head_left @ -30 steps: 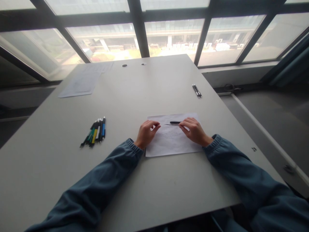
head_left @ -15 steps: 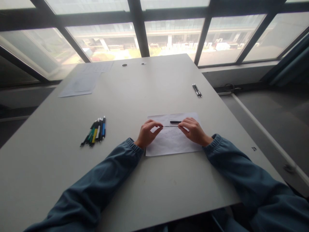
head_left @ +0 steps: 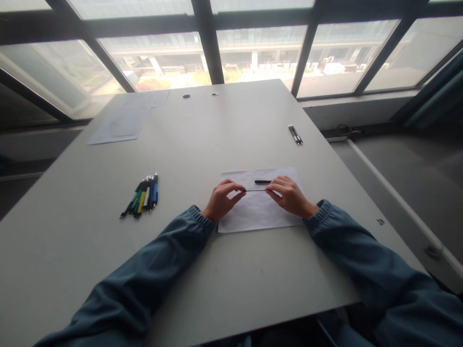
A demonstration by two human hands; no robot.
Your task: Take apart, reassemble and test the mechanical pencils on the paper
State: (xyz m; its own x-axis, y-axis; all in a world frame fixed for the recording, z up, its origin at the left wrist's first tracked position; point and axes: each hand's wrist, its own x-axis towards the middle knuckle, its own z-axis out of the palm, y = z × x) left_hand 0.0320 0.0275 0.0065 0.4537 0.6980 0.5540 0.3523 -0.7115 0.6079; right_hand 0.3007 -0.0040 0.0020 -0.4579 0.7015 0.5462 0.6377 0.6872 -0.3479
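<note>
Over a white sheet of paper, my left hand and my right hand each pinch one end of a thin dark rod, probably a pen refill. The rod stretches level between my fingertips. Just behind it, a short black pen part lies on the sheet, close to my right fingers.
A bundle of several coloured pens lies on the grey table to the left. Two black pens rest near the right edge. More sheets of paper lie at the far left, below the windows.
My left hand moved right and closed its fingertips on the free end of the thin rod that my right hand was holding alone. The right hand barely shifted.
</note>
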